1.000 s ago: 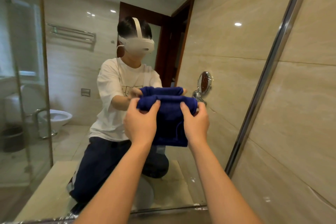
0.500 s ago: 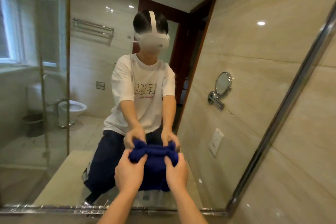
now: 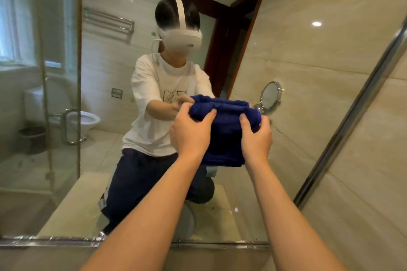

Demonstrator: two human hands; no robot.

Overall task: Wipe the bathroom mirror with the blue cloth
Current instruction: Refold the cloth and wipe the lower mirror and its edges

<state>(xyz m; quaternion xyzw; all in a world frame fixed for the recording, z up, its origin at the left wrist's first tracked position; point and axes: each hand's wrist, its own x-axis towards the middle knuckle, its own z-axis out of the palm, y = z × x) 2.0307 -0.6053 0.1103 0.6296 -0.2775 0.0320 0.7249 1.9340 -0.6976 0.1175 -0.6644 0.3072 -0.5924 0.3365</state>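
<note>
A folded dark blue cloth (image 3: 224, 130) is pressed flat against the bathroom mirror (image 3: 99, 149), right of the mirror's middle at mid height. My left hand (image 3: 190, 132) grips the cloth's upper left end, fingers curled over its top edge. My right hand (image 3: 256, 136) grips the upper right end the same way. Both forearms reach up from the bottom of the view. The cloth's lower part hangs between my wrists. The mirror shows a person's reflection holding the same cloth.
The mirror's chrome frame (image 3: 352, 114) runs diagonally on the right, with beige wall tiles (image 3: 370, 193) beyond it. A chrome strip (image 3: 55, 240) edges the bottom. Reflected are a round shaving mirror (image 3: 269, 95), a toilet (image 3: 87, 120), a glass shower partition and a brown door.
Both hands have carried the cloth from low on the mirror up and to the right across the glass. The grip on the cloth is unchanged.
</note>
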